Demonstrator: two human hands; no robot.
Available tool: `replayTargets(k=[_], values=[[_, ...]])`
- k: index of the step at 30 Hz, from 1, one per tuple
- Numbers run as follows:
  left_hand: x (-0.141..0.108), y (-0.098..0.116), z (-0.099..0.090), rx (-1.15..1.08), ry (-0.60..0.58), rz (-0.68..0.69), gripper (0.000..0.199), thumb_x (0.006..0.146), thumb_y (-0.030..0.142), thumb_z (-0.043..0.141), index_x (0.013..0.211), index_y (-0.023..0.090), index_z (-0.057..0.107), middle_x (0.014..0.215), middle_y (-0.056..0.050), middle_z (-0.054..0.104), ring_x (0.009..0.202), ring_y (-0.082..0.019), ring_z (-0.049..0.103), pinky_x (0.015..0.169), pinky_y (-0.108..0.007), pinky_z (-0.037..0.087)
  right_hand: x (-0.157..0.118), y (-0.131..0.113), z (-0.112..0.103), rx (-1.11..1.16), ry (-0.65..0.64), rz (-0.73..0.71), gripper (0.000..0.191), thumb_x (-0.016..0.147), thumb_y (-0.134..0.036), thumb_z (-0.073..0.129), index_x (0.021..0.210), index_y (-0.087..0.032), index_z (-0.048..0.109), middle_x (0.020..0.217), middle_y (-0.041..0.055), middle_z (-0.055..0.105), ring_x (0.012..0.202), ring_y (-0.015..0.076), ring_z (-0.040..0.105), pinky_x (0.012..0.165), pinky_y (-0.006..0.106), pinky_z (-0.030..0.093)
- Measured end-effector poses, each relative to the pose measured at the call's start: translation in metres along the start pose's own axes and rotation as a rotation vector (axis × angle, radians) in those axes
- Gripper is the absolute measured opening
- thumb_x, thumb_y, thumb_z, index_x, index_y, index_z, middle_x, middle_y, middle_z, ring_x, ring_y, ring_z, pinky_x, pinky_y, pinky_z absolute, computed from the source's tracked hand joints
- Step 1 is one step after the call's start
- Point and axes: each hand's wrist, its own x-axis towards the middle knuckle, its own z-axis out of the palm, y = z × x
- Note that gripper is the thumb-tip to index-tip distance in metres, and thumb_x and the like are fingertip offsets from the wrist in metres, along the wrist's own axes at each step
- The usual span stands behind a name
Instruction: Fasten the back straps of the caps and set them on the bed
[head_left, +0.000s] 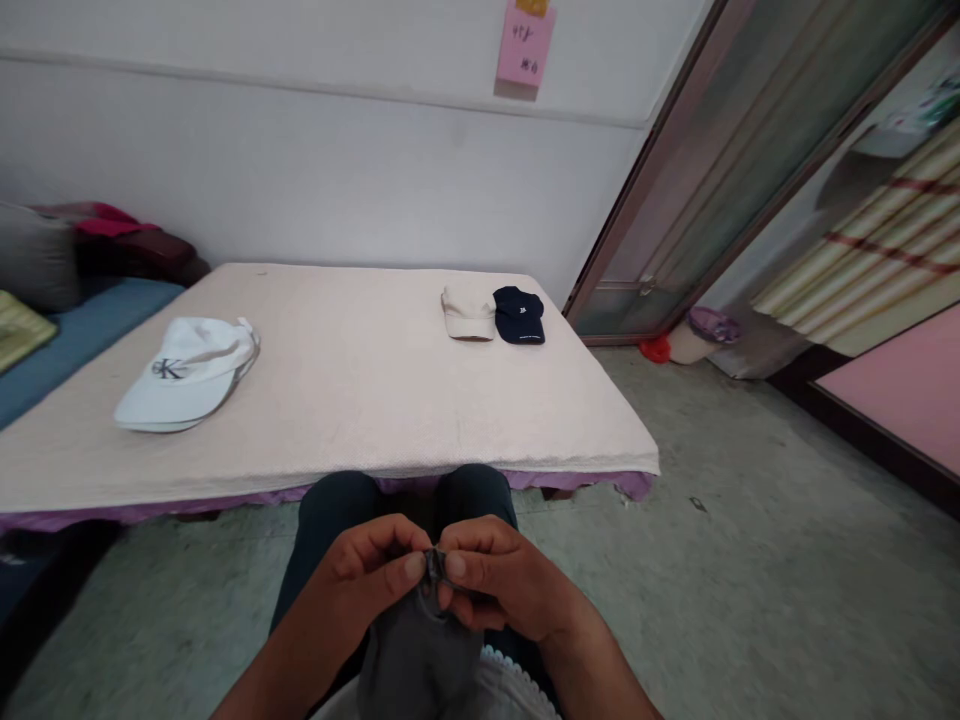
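A dark grey cap point(420, 655) rests low over my lap, its back strap raised between my two hands. With thumb and fingers pinched, my left hand point(379, 568) grips one side of the strap's small fastening point(433, 566). My right hand point(495, 570) pinches the other side, its fingers curled underneath. Fingertips hide part of the fastening, so I cannot tell whether it is joined. On the bed ahead, a white cap point(187, 370) with dark letters lies at the left. A beige cap point(469, 313) and a navy cap point(519, 316) sit side by side towards the back right.
My knees point(472, 500) are against the near edge of the bed point(352, 380), which has a pale cover. Cushions and folded cloth point(135, 240) are at the far left. A sliding door point(652, 230) and a bin point(694, 338) stand to the right, beyond grey floor.
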Motion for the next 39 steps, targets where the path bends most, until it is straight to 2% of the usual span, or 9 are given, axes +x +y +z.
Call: replayTargets(k=[5, 8, 10, 15, 22, 27, 34, 37, 39], values=[[0.001, -0.002, -0.002, 0.052, -0.006, 0.004, 0.016, 0.078, 0.032, 0.070, 0.075, 0.018, 0.065, 0.070, -0.001, 0.068, 0.068, -0.014, 0.058, 0.064, -0.024, 0.040, -0.005, -0.013, -0.002, -0.229, 0.008, -0.020, 0.034, 0.087, -0.044, 0.060, 0.079, -0.011, 0.064, 0.057, -0.0030, 0.053, 0.041, 0.0028, 0.038, 0.037, 0.015, 0.025], [0.003, -0.004, -0.003, 0.069, 0.024, -0.025, 0.019, 0.075, 0.034, 0.073, 0.073, 0.017, 0.063, 0.067, 0.000, 0.066, 0.064, -0.012, 0.055, 0.060, -0.023, 0.038, -0.006, -0.015, -0.001, -0.290, 0.049, -0.049, 0.034, 0.090, -0.044, 0.056, 0.078, -0.012, 0.062, 0.062, -0.0017, 0.054, 0.044, 0.0035, 0.039, 0.038, 0.015, 0.026], [0.004, -0.005, -0.003, 0.065, 0.043, -0.037, 0.019, 0.074, 0.033, 0.073, 0.072, 0.017, 0.063, 0.065, 0.000, 0.065, 0.061, -0.011, 0.053, 0.058, -0.022, 0.036, -0.005, -0.012, 0.001, -0.271, 0.088, -0.054, 0.030, 0.089, -0.042, 0.058, 0.080, -0.013, 0.061, 0.063, -0.0018, 0.054, 0.045, 0.0039, 0.040, 0.039, 0.015, 0.027], [0.003, -0.004, 0.000, 0.046, 0.031, -0.037, 0.017, 0.074, 0.031, 0.073, 0.072, 0.017, 0.063, 0.067, -0.001, 0.066, 0.063, -0.012, 0.054, 0.060, -0.023, 0.037, 0.000, -0.002, 0.002, -0.059, 0.163, -0.081, 0.024, 0.081, -0.036, 0.069, 0.080, -0.015, 0.057, 0.060, -0.0042, 0.053, 0.043, 0.0031, 0.038, 0.038, 0.014, 0.026], [0.004, -0.004, -0.002, 0.059, 0.037, -0.025, 0.019, 0.075, 0.033, 0.073, 0.077, 0.017, 0.062, 0.070, -0.001, 0.065, 0.066, -0.013, 0.055, 0.061, -0.024, 0.038, 0.001, 0.001, 0.000, 0.037, 0.098, -0.102, 0.025, 0.077, -0.033, 0.073, 0.076, -0.013, 0.059, 0.057, -0.0031, 0.056, 0.040, 0.0022, 0.037, 0.037, 0.015, 0.024], [0.007, -0.007, -0.002, 0.051, 0.050, -0.020, 0.021, 0.073, 0.032, 0.075, 0.073, 0.017, 0.060, 0.065, 0.001, 0.063, 0.063, -0.012, 0.053, 0.058, -0.022, 0.037, 0.004, 0.003, 0.004, 0.020, 0.158, -0.157, 0.024, 0.080, -0.034, 0.071, 0.078, -0.013, 0.060, 0.058, -0.0034, 0.055, 0.041, 0.0025, 0.038, 0.037, 0.015, 0.025], [0.006, -0.007, 0.005, -0.077, 0.032, -0.044, 0.018, 0.073, 0.030, 0.075, 0.075, 0.018, 0.062, 0.068, 0.000, 0.066, 0.065, -0.012, 0.058, 0.060, -0.021, 0.039, 0.008, 0.007, 0.011, -0.003, 0.265, -0.244, 0.022, 0.083, -0.034, 0.067, 0.095, -0.016, 0.060, 0.063, -0.0052, 0.053, 0.040, 0.0025, 0.037, 0.035, 0.014, 0.025], [0.005, -0.007, 0.007, -0.084, 0.022, -0.045, 0.016, 0.074, 0.029, 0.074, 0.076, 0.017, 0.064, 0.068, 0.000, 0.065, 0.066, -0.012, 0.058, 0.062, -0.022, 0.040, 0.007, 0.008, 0.013, -0.089, 0.323, -0.276, 0.022, 0.087, -0.036, 0.061, 0.099, -0.018, 0.059, 0.060, -0.0076, 0.047, 0.039, 0.0030, 0.035, 0.036, 0.016, 0.026], [0.005, -0.007, 0.007, -0.059, 0.040, -0.055, 0.017, 0.075, 0.030, 0.074, 0.075, 0.016, 0.064, 0.066, 0.001, 0.063, 0.062, -0.011, 0.054, 0.059, -0.021, 0.038, 0.003, 0.006, 0.015, -0.213, 0.369, -0.306, 0.018, 0.090, -0.035, 0.057, 0.096, -0.019, 0.059, 0.062, -0.0067, 0.048, 0.045, 0.0045, 0.039, 0.042, 0.017, 0.030]])
